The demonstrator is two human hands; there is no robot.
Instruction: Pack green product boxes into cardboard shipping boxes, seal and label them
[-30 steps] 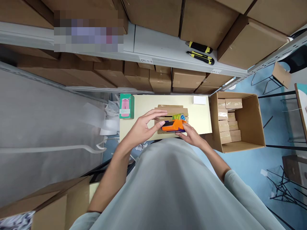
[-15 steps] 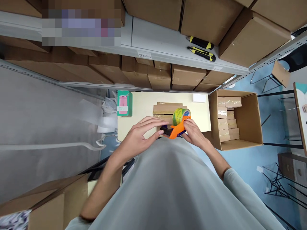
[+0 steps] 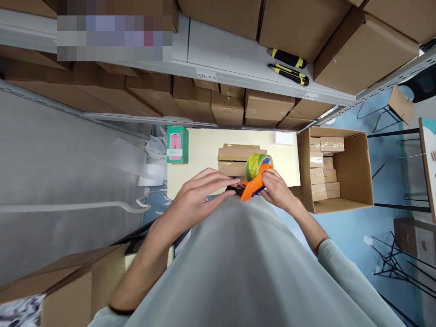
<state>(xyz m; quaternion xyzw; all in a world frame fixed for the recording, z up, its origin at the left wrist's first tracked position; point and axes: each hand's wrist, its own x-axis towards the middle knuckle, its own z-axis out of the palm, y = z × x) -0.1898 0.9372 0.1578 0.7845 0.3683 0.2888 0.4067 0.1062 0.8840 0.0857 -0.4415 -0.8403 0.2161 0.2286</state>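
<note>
An orange tape dispenser (image 3: 254, 184) with a roll of yellow-green tape (image 3: 255, 166) is held close in front of my body, over the table's near edge. My right hand (image 3: 277, 187) is closed around its orange handle side. At the dispenser's black front end, my left hand (image 3: 207, 193) has thumb and fingertips closed, with that end between them. Whether a strip of tape is also pinched there is too small to make out. Just behind the roll, flat brown cardboard boxes (image 3: 235, 154) lie on the cream table (image 3: 200, 145), partly covered by the roll and dispenser.
On the table stand a green box with a pink picture (image 3: 177, 154) and a small white box (image 3: 284, 138). To the right, an open carton (image 3: 352, 175) holds several small boxes. Two utility knives (image 3: 289, 66) lie on the shelf (image 3: 225, 41) above, among cardboard boxes.
My left thumb and fingertips have come closer together at the dispenser's black end. The dispenser has tilted slightly in my right hand, and the view has shifted a little.
</note>
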